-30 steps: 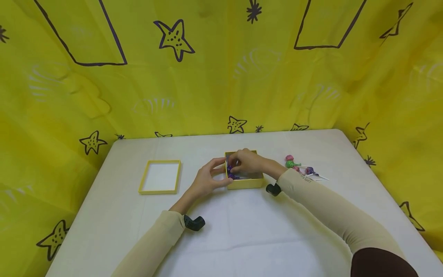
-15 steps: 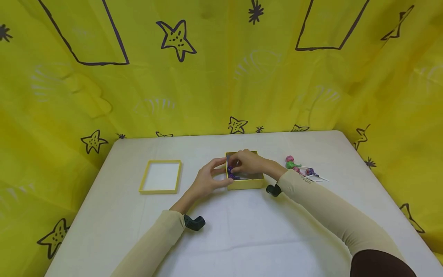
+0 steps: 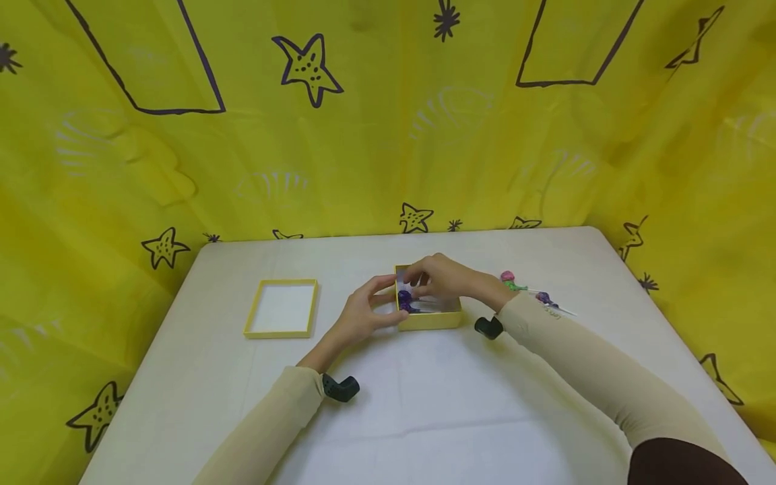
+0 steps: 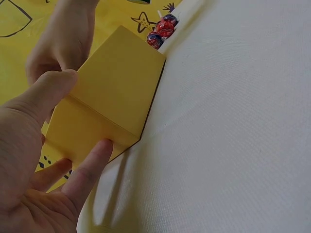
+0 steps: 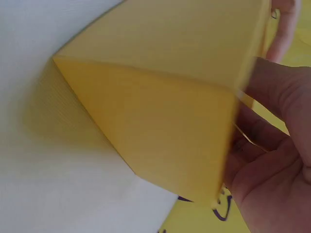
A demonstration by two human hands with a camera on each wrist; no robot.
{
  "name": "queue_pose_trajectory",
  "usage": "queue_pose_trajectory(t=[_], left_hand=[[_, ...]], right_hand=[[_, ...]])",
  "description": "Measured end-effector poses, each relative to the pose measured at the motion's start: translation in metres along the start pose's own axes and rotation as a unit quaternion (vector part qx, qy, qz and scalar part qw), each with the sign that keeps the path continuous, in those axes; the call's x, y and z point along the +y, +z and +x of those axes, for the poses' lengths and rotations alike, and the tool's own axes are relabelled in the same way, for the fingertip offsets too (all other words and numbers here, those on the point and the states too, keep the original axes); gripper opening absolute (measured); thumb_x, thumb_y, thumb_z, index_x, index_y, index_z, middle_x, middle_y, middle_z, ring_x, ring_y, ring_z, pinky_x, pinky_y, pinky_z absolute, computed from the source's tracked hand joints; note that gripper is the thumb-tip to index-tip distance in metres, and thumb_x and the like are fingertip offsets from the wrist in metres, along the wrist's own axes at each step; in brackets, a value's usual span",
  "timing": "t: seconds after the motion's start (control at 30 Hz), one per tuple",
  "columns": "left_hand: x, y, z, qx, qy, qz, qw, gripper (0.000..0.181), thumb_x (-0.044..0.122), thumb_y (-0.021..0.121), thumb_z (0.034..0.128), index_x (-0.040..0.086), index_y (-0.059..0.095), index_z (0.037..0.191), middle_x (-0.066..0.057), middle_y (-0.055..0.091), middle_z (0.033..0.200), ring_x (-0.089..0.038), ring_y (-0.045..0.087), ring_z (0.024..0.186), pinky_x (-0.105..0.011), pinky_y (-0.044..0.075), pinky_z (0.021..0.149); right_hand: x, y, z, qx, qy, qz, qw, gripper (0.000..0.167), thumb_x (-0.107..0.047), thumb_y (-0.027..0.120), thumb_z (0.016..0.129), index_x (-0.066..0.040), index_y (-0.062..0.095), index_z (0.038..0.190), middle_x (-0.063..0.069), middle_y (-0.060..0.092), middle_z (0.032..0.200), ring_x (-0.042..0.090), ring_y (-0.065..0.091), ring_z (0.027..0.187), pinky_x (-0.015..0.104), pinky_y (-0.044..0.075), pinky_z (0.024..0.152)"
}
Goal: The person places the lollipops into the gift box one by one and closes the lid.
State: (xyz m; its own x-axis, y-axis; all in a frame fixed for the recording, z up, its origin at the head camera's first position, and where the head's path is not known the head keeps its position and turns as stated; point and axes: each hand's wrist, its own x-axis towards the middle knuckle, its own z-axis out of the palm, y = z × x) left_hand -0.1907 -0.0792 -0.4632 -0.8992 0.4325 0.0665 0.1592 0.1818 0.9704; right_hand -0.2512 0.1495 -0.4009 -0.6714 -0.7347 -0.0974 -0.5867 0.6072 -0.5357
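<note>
A yellow open-topped box stands mid-table. My left hand holds its left side, the thumb at the near corner; in the left wrist view the thumb lies at the top edge and fingertips press the side wall. Purple-wrapped lollipops lie inside at the left end, partly covered. My right hand is over and partly inside the box, thumb and index finger apart, with nothing visible between them. In the right wrist view its fingers dip behind the box wall, partly hidden.
Right of the box lie several lollipops in pink, green and purple wrappers, partly hidden behind the right forearm. At the left a yellow-rimmed box lid lies inside up on the white tablecloth. A yellow curtain hangs behind.
My right hand has risen slightly and drawn back to the right, its thumb and index finger parting. More of the purple lollipops shows in the box. The left hand stays put.
</note>
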Motion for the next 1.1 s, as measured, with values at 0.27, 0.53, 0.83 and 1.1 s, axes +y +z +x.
queue_pose_trajectory(t=[0.27, 0.53, 0.83, 1.1], left_hand=[[0.001, -0.001, 0.0, 0.011, -0.009, 0.009, 0.9999, 0.078, 0.016, 0.086, 0.0853, 0.013, 0.046, 0.152, -0.011, 0.046, 0.157, -0.031, 0.058, 0.132, -0.048, 0.047, 0.11], [-0.001, -0.001, 0.0, 0.008, -0.009, 0.016, 0.9998, 0.079, 0.015, 0.086, 0.0859, 0.01, 0.044, 0.153, -0.012, 0.045, 0.158, -0.03, 0.058, 0.132, -0.046, 0.046, 0.111], [0.0, 0.0, 0.0, 0.004, -0.011, 0.018, 0.9998, 0.081, 0.016, 0.086, 0.0858, 0.009, 0.043, 0.154, -0.013, 0.042, 0.16, -0.032, 0.056, 0.134, -0.048, 0.045, 0.112], [0.001, -0.001, 0.0, 0.004, -0.011, 0.019, 0.9997, 0.08, 0.019, 0.086, 0.0857, 0.01, 0.044, 0.154, -0.012, 0.043, 0.159, -0.032, 0.056, 0.134, -0.051, 0.044, 0.112]], right_hand=[[-0.004, -0.032, -0.024, 0.055, -0.02, -0.001, 0.9983, 0.021, -0.009, 0.075, 0.095, -0.003, 0.074, 0.115, 0.01, 0.075, 0.108, 0.019, 0.069, 0.091, 0.036, 0.06, 0.082], [0.008, -0.052, -0.064, 0.103, 0.011, -0.012, 0.9946, 0.021, -0.008, 0.076, 0.093, -0.004, 0.075, 0.114, 0.008, 0.074, 0.108, 0.021, 0.07, 0.094, 0.039, 0.062, 0.082], [0.031, -0.056, -0.12, 0.129, 0.075, -0.031, 0.9884, 0.022, -0.009, 0.077, 0.093, -0.007, 0.075, 0.114, 0.004, 0.074, 0.109, 0.021, 0.067, 0.097, 0.043, 0.061, 0.084], [0.056, -0.052, -0.158, 0.147, 0.1, -0.045, 0.9829, 0.023, -0.007, 0.078, 0.091, -0.005, 0.074, 0.114, 0.01, 0.074, 0.108, 0.024, 0.07, 0.092, 0.035, 0.062, 0.075]])
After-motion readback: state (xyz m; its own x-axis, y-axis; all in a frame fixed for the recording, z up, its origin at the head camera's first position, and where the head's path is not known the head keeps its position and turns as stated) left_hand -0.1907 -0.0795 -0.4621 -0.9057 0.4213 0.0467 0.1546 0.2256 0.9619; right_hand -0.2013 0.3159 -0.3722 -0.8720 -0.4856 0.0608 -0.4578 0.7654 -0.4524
